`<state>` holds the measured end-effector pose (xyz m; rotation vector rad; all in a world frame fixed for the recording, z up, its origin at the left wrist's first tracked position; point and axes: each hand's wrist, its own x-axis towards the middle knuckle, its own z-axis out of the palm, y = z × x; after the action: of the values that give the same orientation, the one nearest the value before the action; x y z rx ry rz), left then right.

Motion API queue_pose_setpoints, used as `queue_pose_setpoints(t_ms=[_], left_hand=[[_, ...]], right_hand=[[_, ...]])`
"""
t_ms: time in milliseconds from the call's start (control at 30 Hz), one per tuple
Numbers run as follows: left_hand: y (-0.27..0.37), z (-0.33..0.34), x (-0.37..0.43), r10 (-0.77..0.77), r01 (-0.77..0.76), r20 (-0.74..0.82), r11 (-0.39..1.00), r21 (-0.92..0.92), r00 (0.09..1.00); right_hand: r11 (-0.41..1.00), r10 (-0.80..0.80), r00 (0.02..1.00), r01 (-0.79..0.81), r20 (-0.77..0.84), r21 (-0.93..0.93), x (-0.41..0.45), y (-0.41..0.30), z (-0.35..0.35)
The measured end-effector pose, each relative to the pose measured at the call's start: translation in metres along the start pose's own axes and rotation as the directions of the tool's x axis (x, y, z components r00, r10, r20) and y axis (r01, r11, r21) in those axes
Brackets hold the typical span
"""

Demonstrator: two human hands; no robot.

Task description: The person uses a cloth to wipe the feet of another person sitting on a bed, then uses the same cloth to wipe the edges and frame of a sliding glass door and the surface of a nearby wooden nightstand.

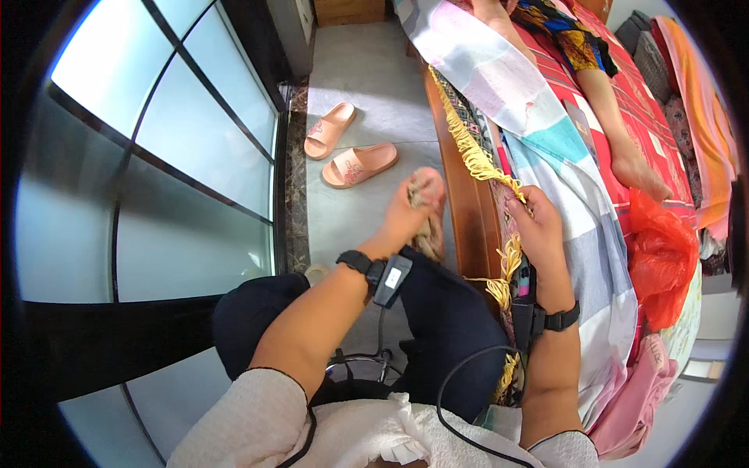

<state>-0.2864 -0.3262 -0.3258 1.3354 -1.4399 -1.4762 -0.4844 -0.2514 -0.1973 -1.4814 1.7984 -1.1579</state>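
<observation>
My left hand [404, 217] is closed around a bunched beige and pink cloth [432, 237], above the floor beside the bed's wooden side board [474, 216]. Yellow fringe [471, 149] edges a patterned mat [468, 120] along the bed. Between the thumb and fingers of my right hand [539, 225], some strands of this fringe are pinched. More yellow tassels [510, 257] hang just below that hand. A pale checked sheet [576, 199] with white, grey and teal areas lies right beside it.
Pink slide sandals [358, 165] lie on the grey tiled floor [368, 64]. Frosted glass panels [199, 134] stand at left. Another person's bare leg [608, 111] rests on the red bedspread [643, 105]. A red plastic bag [661, 257] and pink clothing [635, 403] lie farther right.
</observation>
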Motion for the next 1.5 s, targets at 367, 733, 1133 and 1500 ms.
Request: queue_pose_setpoints(t_ms=[367,733,1133,1500], left_hand=[[0.042,-0.040,0.065,0.169,-0.167,0.002,0.977,-0.131,0.986],[0.018,-0.053,0.085,0.088,-0.091,-0.023,0.954,-0.285,0.996],[0.072,-0.090,0.111,-0.064,0.062,-0.028,0.997,-0.054,0.998],[0.027,-0.058,0.134,-0.113,0.114,0.021,0.941,-0.320,0.993]], right_hand=[[0.994,0.069,0.996,-0.074,0.063,0.082,0.003,-0.001,0.013],[0.991,0.131,0.988,-0.129,0.083,-0.039,-0.002,-0.002,0.007],[0.810,0.362,0.813,-0.516,0.455,0.278,0.030,-0.016,-0.028],[0.918,0.105,0.931,0.044,0.349,-0.393,0.045,-0.083,-0.035]])
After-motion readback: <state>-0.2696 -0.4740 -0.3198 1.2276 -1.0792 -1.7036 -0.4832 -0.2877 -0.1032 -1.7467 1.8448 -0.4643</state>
